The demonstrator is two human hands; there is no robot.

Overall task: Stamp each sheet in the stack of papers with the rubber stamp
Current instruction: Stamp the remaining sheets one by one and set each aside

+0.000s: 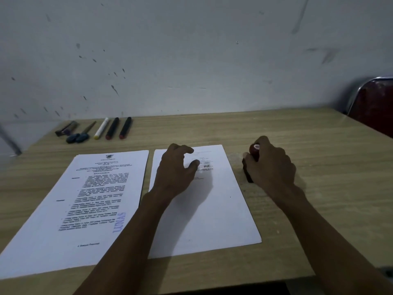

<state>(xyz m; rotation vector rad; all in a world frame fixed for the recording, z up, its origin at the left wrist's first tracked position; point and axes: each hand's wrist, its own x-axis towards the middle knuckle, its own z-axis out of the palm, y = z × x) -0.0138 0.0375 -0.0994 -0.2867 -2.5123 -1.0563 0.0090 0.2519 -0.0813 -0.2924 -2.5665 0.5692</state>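
Two paper piles lie side by side on the wooden table. The left sheet is full of printed text and bears a blue "LUNAS" stamp mark near its right edge. The right sheet is mostly blank, with a few lines and a signature near its top. My left hand rests on the upper part of the right sheet, fingers loosely bent. My right hand grips the red-handled rubber stamp, which stands on a dark ink pad just right of that sheet.
Along the table's back left edge lie a small stamp, scissors with blue handles, a white marker and two black markers. A red chair with a metal frame stands at the far right. A white wall rises behind the table.
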